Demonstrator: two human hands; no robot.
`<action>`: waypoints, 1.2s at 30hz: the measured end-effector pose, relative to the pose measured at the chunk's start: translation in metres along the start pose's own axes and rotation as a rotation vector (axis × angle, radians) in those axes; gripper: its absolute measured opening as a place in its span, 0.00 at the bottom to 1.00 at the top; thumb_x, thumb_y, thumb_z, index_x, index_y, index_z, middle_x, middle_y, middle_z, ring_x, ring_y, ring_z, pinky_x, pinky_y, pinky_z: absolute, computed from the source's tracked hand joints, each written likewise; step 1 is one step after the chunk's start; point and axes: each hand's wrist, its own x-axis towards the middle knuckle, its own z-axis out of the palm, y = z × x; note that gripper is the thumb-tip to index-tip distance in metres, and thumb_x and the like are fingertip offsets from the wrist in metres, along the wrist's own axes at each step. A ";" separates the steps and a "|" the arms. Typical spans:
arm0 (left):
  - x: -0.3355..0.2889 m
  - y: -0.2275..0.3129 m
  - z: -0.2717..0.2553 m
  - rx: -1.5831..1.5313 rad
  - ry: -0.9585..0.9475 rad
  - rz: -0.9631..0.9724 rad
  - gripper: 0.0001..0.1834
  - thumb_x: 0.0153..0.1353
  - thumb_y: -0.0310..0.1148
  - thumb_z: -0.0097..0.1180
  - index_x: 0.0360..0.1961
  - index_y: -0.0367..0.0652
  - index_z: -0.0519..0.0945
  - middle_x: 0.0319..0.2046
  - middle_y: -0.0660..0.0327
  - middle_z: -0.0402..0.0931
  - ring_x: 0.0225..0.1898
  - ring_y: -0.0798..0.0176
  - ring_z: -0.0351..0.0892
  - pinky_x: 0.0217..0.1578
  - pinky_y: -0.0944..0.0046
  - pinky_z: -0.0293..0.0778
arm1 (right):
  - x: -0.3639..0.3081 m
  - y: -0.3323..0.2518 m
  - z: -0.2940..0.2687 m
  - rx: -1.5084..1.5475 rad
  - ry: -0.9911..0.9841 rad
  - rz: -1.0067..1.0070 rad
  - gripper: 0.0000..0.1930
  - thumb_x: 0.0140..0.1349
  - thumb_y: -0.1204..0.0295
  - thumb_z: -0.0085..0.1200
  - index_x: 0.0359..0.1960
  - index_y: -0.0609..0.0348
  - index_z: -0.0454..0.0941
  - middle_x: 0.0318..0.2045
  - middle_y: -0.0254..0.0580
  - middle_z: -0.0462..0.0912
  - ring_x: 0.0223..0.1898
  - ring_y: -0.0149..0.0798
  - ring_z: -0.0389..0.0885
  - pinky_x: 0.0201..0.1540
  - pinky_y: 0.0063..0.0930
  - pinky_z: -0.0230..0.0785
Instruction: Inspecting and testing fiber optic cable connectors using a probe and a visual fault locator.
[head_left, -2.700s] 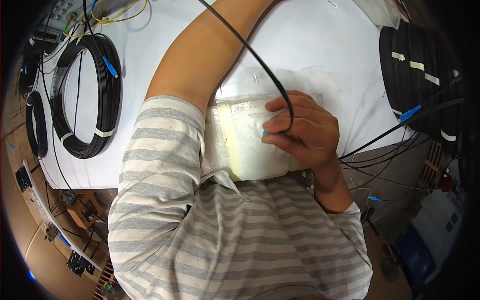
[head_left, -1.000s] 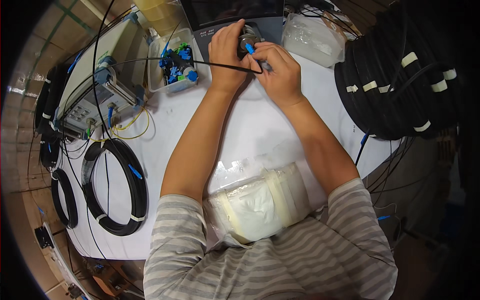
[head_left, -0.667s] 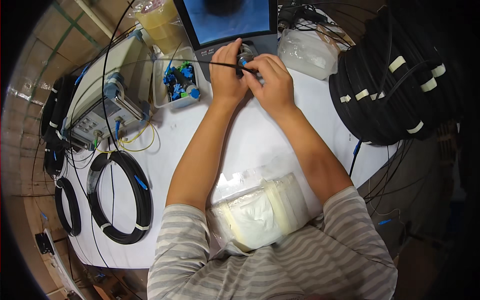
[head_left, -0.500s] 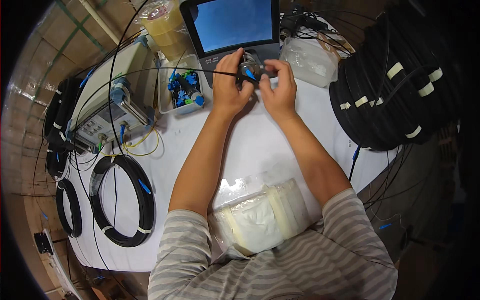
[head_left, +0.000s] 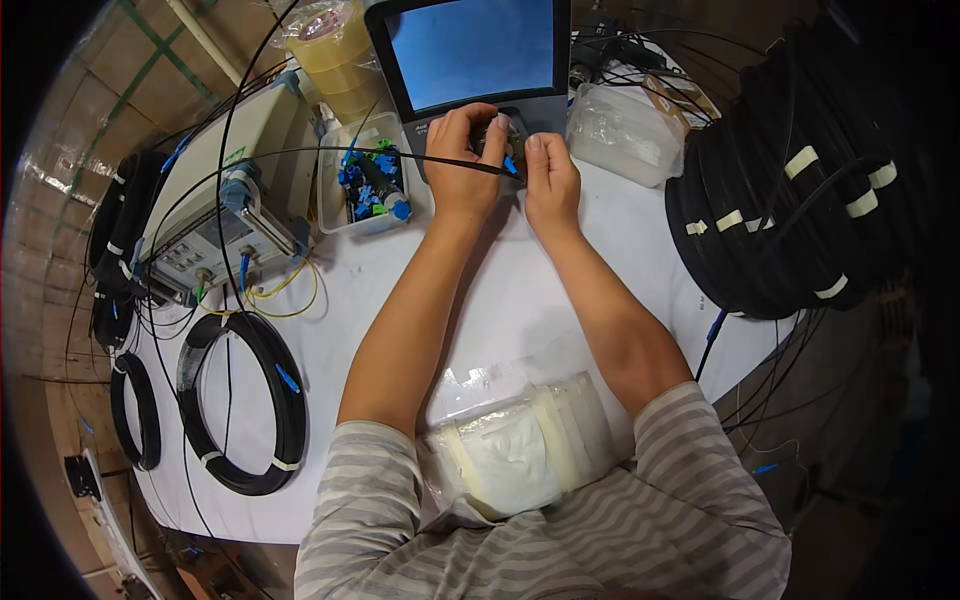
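Hands now pinching blue connector

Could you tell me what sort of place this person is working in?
Probably a fibre-optic cable test bench. Coils of black cable lie on the white table, a screened tester stands before the hands, and a tray of blue connectors sits beside it.

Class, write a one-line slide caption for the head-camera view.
Both hands, left hand and right hand, hold a black cable's blue connector at a blue-screened device on a white table.
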 end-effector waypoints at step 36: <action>0.005 0.009 0.007 -0.432 0.046 -0.370 0.13 0.56 0.26 0.74 0.36 0.36 0.80 0.32 0.59 0.86 0.37 0.69 0.83 0.40 0.69 0.78 | -0.006 -0.007 -0.002 -0.062 0.014 -0.007 0.14 0.78 0.61 0.49 0.46 0.59 0.79 0.32 0.40 0.83 0.33 0.35 0.79 0.39 0.31 0.72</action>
